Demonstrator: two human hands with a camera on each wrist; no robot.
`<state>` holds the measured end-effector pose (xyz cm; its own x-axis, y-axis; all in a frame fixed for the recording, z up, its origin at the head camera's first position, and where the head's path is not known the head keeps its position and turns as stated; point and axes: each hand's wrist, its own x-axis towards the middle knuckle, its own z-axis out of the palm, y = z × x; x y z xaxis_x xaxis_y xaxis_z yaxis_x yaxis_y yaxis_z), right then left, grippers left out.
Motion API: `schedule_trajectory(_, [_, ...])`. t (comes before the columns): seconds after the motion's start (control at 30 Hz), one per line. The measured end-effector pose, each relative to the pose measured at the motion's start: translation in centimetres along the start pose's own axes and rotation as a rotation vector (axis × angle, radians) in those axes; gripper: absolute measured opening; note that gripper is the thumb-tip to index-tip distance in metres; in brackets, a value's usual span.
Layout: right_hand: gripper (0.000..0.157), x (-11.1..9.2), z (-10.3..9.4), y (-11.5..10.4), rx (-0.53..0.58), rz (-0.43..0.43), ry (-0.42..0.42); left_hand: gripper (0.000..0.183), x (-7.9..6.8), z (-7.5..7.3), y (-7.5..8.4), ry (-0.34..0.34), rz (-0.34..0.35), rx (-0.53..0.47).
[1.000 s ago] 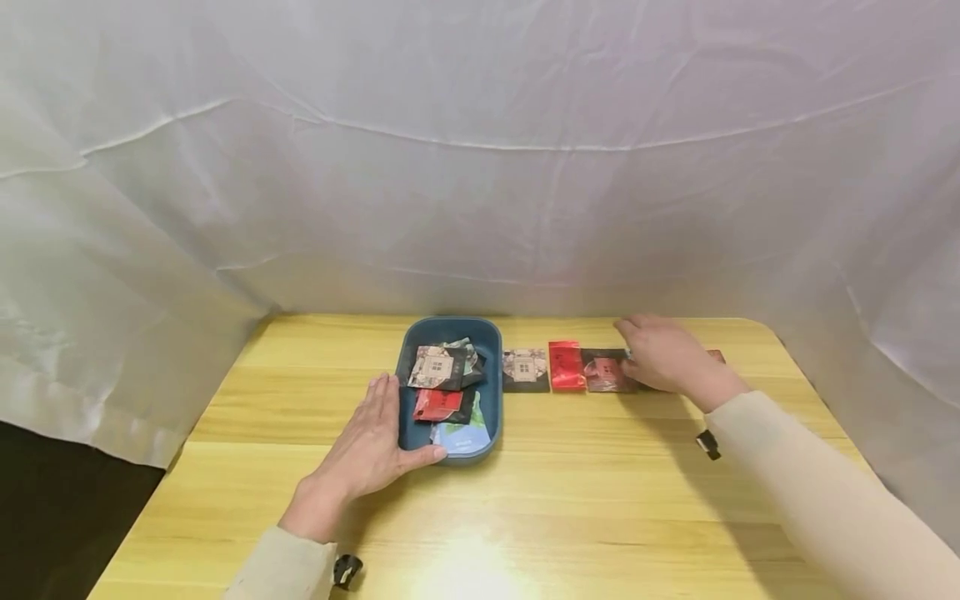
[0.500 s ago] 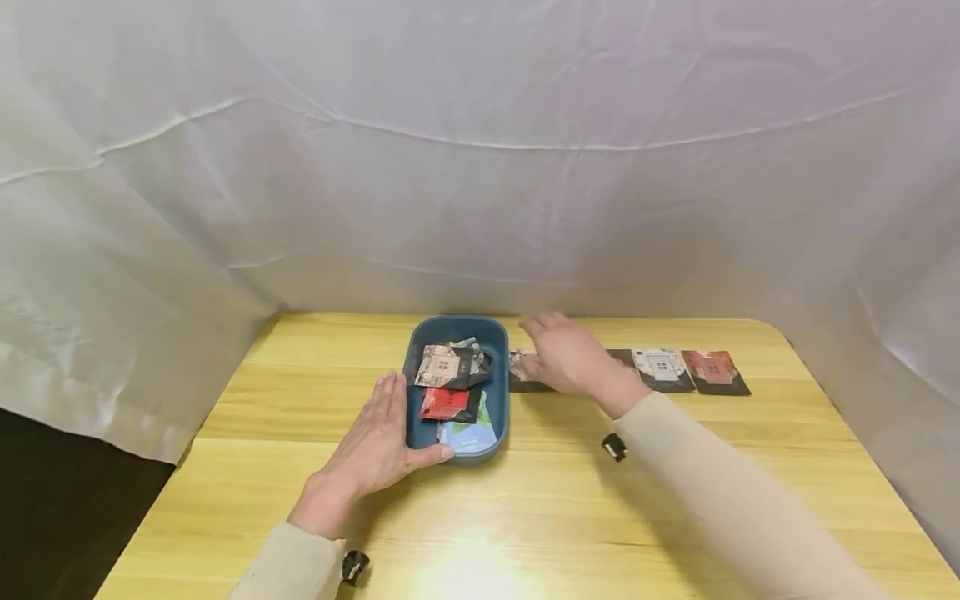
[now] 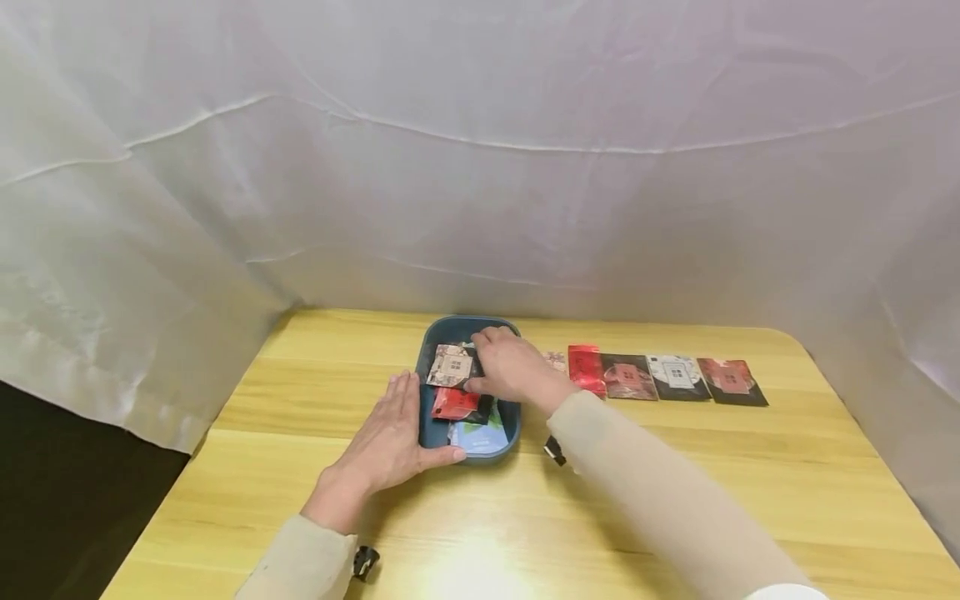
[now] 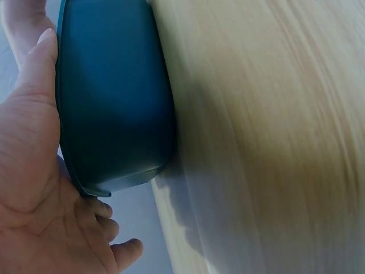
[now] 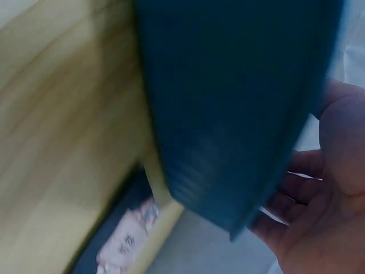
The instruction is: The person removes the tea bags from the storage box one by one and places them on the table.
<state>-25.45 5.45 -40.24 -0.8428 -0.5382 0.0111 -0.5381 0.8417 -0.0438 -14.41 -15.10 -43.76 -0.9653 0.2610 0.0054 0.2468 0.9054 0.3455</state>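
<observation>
A blue plastic container (image 3: 487, 457) stands on the table, holding several small flat sachets. In it lie a cream-and-black sachet (image 3: 452, 365), a red-and-black one and a light blue sachet (image 3: 483, 439). My left hand (image 3: 382, 437) rests along the container's left side, fingers straight and thumb at the near edge. Over the container's right rim reaches my right hand (image 3: 517, 367), its thumb and fingertips apart at the cream-and-black sachet's right edge. In the right wrist view the container wall (image 5: 228, 103) hides those fingertips.
To the container's right, a row of sachets lies near the table's back edge: a partly covered one (image 3: 555, 360), a shiny red sachet (image 3: 587, 368), a dark red one, a white-and-black sachet (image 3: 677, 377) and a red-and-black one. A pale cloth (image 3: 480, 208) hangs behind.
My right hand has moved left from above the sachet row into the container, uncovering most of the row. The left hand has stayed against the container.
</observation>
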Motion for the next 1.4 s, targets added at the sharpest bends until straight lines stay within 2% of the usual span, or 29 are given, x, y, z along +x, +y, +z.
schedule_trajectory(0.37, [0.086,1.3,2.1,-0.4,0.022,0.043,-0.015,0.132,0.2,0.0,0.7,-0.012,0.01,0.015])
schedule_trajectory(0.77, [0.092,2.1,3.0,-0.9,-0.022,0.086,-0.046,0.132,0.1,0.0,0.6,-0.007,0.0,0.007])
schedule_trajectory(1.03, [0.094,2.6,3.1,-1.0,0.019,0.113,-0.049,0.132,0.1,0.0,0.4,-0.015,-0.015,-0.002])
schedule_trajectory(1.4, [0.084,3.0,3.3,-1.3,0.02,0.133,-0.06,0.131,0.0,-0.1,0.1,-0.009,-0.014,-0.004])
